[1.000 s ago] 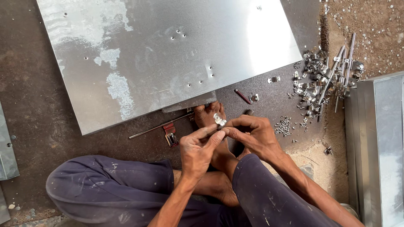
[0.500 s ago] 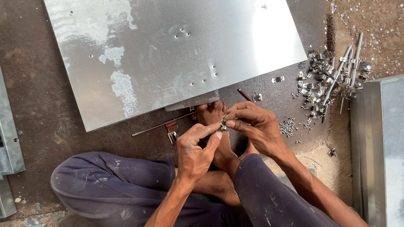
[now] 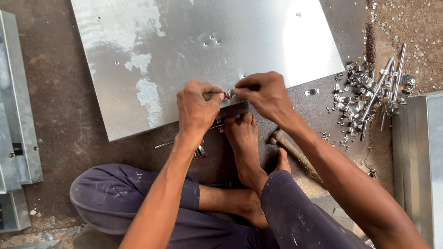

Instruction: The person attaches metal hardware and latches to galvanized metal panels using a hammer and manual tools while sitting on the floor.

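I sit on the floor with a large flat steel sheet (image 3: 198, 50) lying in front of me. My left hand (image 3: 196, 108) and my right hand (image 3: 265, 94) meet over the sheet's near edge and pinch a small shiny metal fitting (image 3: 228, 94) between their fingertips. Just below them a small metal block (image 3: 233, 109) lies at the sheet's edge, with my bare foot (image 3: 244, 143) resting against it. The fitting's exact shape is mostly hidden by my fingers.
A heap of small shiny metal parts and rods (image 3: 369, 92) lies at the right. A wooden-handled tool (image 3: 295, 154) lies beside my foot. Folded steel channels stand at the left (image 3: 16, 115) and right (image 3: 420, 152). A thin rod (image 3: 165, 145) lies below the sheet.
Both hands have risen from near my foot up to the sheet's near edge, still holding the small fitting. The wooden-handled tool beside my foot is now uncovered.
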